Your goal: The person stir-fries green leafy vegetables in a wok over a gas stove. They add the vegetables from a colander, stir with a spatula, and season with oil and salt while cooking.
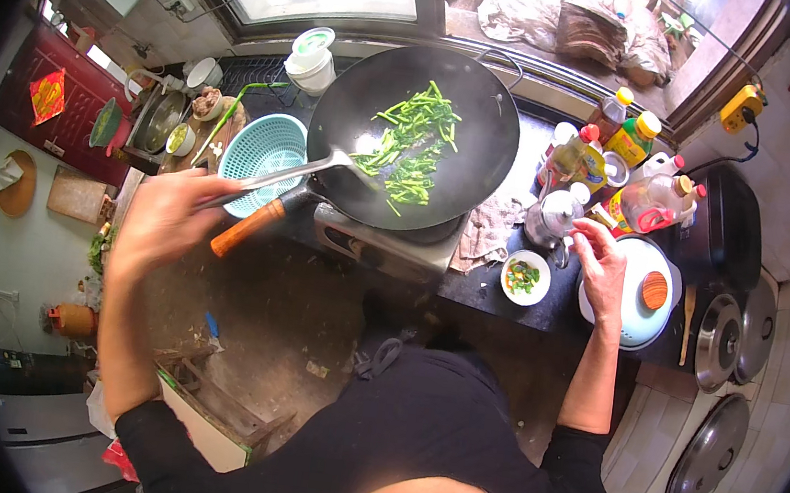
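Note:
My left hand (171,212), slightly blurred, grips the handle of a metal spatula (295,169). The spatula's blade lies in a black wok (483,162), against the near side of chopped green vegetables (414,129). The wok sits on a gas stove (381,245), its wooden handle (249,227) pointing to the lower left. My right hand (601,261) is at a steel pot (553,216) with a spout, fingers bent near its lid; whether they grip it cannot be told. Below the pot stands a white bowl (525,278) of chopped green and orange pieces.
A turquoise colander (265,153) stands left of the wok, beside a cutting board (222,134). Several sauce and oil bottles (630,138) crowd the right. A light blue lidded pot (634,308) stands by my right hand, near a folded cloth (486,234) and metal lids (719,345).

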Tool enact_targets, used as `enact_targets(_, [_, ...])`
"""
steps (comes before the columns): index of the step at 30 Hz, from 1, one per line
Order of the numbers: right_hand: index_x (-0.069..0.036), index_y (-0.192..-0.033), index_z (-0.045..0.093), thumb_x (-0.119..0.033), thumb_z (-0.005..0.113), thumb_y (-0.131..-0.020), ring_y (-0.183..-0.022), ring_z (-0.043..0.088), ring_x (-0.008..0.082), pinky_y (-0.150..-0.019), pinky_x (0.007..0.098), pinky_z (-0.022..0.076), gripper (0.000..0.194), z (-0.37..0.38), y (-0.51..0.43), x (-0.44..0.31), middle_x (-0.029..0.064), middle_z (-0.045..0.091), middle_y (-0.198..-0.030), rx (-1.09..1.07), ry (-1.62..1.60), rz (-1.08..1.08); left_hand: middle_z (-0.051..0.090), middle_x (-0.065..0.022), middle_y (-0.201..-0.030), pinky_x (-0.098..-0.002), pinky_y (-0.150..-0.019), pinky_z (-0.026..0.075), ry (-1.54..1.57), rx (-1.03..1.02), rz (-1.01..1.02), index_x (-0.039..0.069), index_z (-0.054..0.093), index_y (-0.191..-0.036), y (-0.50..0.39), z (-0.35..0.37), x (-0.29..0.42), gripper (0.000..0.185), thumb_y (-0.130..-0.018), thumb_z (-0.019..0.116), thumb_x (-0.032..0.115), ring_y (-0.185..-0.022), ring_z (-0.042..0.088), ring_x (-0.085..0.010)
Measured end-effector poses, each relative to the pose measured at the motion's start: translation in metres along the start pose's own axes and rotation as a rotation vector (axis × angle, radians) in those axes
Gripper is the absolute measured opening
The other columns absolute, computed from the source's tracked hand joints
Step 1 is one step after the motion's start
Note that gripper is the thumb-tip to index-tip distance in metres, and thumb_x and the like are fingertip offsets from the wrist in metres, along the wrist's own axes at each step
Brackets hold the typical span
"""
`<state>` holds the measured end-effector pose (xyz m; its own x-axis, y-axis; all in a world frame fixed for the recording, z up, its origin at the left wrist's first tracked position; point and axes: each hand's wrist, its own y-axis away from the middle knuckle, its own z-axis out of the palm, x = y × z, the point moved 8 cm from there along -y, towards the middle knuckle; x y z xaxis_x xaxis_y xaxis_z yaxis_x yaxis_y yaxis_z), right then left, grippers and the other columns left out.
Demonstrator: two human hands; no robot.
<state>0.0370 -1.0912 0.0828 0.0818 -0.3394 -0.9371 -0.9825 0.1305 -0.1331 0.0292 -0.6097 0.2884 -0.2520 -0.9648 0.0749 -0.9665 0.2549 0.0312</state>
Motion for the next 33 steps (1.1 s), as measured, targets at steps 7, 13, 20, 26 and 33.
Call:
enact_targets(7, [0.001, -0.116, 0.068, -0.006, 0.063, -0.098, -0.085, 0.068, 0.0118, -0.078, 0.0258, 0.0542, 0.02, 0.025, -0.002, -0.018, 0.0073, 0.073, -0.098, -0.108, 0.035, -0.122, 0.072, -0.0105, -0.089, -0.0324, -0.071, 0.054, 0.605, 0.191, -0.053, 0.005, 0.064, -0.128, -0.041, 0.091, -0.028, 0.034, -0.097, 0.062, 0.017, -0.082, 0.069, -0.0181])
enact_targets(13, [0.0, -0.116, 0.069, -0.005, 0.062, -0.098, -0.084, 0.069, 0.0132, -0.076, 0.0264, 0.0548, 0.019, 0.01, 0.014, -0.01, 0.0077, 0.073, -0.097, -0.033, -0.073, 0.024, 0.06, -0.0048, -0.062, -0.0293, -0.036, 0.043, 0.602, -0.389, -0.55, 0.003, 0.065, -0.121, -0.035, 0.085, -0.087, 0.033, -0.102, 0.055, 0.028, -0.041, 0.053, -0.0114])
enact_targets(20, [-0.001, -0.113, 0.071, -0.005, 0.064, -0.097, -0.086, 0.072, 0.013, -0.076, 0.0259, 0.0553, 0.018, 0.042, 0.019, -0.022, 0.009, 0.075, -0.097, -0.149, -0.064, -0.085, 0.072, -0.018, -0.092, -0.0391, -0.085, 0.051, 0.362, -0.195, -0.039, -0.001, 0.069, -0.118, -0.11, 0.111, -0.026, 0.042, -0.087, 0.07, 0.027, -0.088, 0.068, -0.0249])
enact_targets(26, [0.001, -0.114, 0.07, -0.005, 0.06, -0.1, -0.081, 0.069, 0.0128, -0.075, 0.0264, 0.0552, 0.018, 0.019, 0.034, -0.003, 0.0088, 0.073, -0.096, -0.051, -0.089, 0.034, 0.054, 0.0042, -0.067, -0.0238, -0.048, 0.034, 0.607, -0.553, -0.375, 0.001, 0.074, -0.105, -0.058, 0.068, -0.097, 0.027, -0.092, 0.07, 0.024, -0.054, 0.045, -0.0051])
enact_targets(33, [-0.002, -0.112, 0.072, -0.004, 0.062, -0.097, -0.082, 0.07, 0.0115, -0.075, 0.0258, 0.0541, 0.018, 0.038, 0.035, -0.003, 0.0061, 0.074, -0.093, -0.07, -0.178, 0.027, 0.053, 0.0043, -0.064, -0.0237, -0.046, 0.033, 0.898, -0.675, -0.375, 0.008, 0.072, -0.088, -0.093, 0.164, -0.036, 0.03, -0.091, 0.072, 0.038, -0.05, 0.045, -0.0051])
